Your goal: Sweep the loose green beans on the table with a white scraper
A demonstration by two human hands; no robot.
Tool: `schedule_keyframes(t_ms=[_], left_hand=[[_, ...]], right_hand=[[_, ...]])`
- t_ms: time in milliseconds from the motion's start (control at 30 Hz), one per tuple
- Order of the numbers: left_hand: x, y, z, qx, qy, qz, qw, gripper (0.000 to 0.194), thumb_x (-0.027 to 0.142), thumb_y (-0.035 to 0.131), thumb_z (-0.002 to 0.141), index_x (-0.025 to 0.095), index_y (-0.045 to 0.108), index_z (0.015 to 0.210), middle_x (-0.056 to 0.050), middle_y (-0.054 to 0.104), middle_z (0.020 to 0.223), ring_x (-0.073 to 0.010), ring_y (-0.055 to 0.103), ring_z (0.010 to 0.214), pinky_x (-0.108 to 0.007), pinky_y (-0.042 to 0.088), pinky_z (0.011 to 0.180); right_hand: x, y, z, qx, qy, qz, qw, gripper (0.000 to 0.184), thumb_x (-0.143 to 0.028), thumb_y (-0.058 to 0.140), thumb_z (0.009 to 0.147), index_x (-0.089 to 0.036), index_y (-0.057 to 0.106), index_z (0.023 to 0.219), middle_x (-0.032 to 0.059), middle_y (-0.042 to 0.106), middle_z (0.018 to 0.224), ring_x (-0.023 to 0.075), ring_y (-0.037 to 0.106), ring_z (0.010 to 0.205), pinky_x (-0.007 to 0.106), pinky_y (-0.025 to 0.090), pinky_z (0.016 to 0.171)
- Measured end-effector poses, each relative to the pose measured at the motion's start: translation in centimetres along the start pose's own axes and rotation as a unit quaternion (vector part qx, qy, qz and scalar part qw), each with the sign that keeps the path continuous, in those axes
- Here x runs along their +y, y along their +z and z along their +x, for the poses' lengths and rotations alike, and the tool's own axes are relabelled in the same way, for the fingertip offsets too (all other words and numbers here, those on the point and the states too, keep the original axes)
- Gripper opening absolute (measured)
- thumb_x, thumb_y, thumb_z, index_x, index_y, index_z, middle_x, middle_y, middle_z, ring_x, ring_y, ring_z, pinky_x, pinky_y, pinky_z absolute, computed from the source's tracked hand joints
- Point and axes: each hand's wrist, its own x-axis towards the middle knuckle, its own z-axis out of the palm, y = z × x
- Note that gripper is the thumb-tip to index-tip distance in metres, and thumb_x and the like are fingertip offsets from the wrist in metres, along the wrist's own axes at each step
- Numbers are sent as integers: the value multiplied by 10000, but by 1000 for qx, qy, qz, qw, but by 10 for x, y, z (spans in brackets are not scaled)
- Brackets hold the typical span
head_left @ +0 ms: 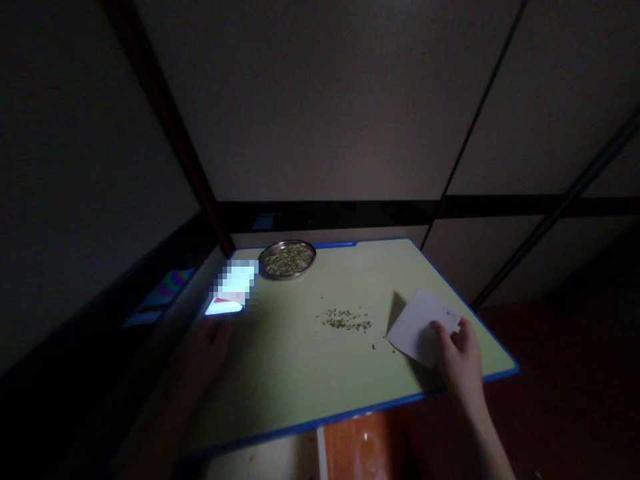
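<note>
In the head view, my right hand [459,350] pinches a white piece of paper [420,327] between thumb and fingers. The paper tilts over the right part of the pale table [295,373], its lower left corner close to the tabletop. To its left lies a loose scatter of small greenish and brown seeds or grains [345,321], with a few strays near the paper. My left hand [213,343] rests in deep shadow at the table's left side, just below a glowing phone [233,290]. Its fingers are too dark to make out, and whether it touches the phone is unclear.
A round metal plate [287,260] with more greenish grains spread in it stands at the back left. Blue edging [320,423] runs around the tabletop. Panelled walls [330,113] with a dark glossy strip rise behind it. An orange-brown surface [360,447] shows below the front edge.
</note>
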Motion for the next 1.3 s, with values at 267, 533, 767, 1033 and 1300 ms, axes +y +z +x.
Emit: schedule_keyframes(t_ms=[267,533,767,1033,1300], left_hand=[[3,-5,-3,-38,-17,-8,999,357,412,409,914,172,639,1045,-96,715,1016,-222,667,899,-295,490,739],[-1,-1,0,-34,-12,6,999,377,424,387,914,181,645,1043,-101,716,1019,-236,671,915,-308,493,751],[-4,1,0,-31,-12,10,999,376,451,392,911,202,644,1036,-89,724,993,-234,681,883,-303,501,724],[-1,-1,-1,-42,-11,6,999,410,444,356,923,183,630,1081,-108,701,1084,-256,667,977,-344,498,817],[5,-4,-3,-46,-20,12,999,397,427,354,921,176,623,1069,-103,699,1056,-248,662,957,-339,498,807]], right_hand=[[-6,-1,-2,-7,17,19,1000,514,-540,665,745,-183,540,1092,51,681,812,198,625,654,299,506,580],[-6,-8,-2,2,21,-4,1000,531,-549,677,733,-171,543,1082,94,696,874,231,658,711,314,522,589],[-29,-30,17,-12,-97,-79,992,423,-502,619,815,-179,581,1085,128,724,1008,247,698,834,335,559,693],[-72,-47,23,-263,-354,-383,812,328,-246,446,954,-273,716,1137,76,715,1153,223,701,963,340,551,821],[-58,-41,0,-336,-409,-429,732,424,-122,479,925,-302,667,1259,73,724,1135,239,670,973,392,556,814]])
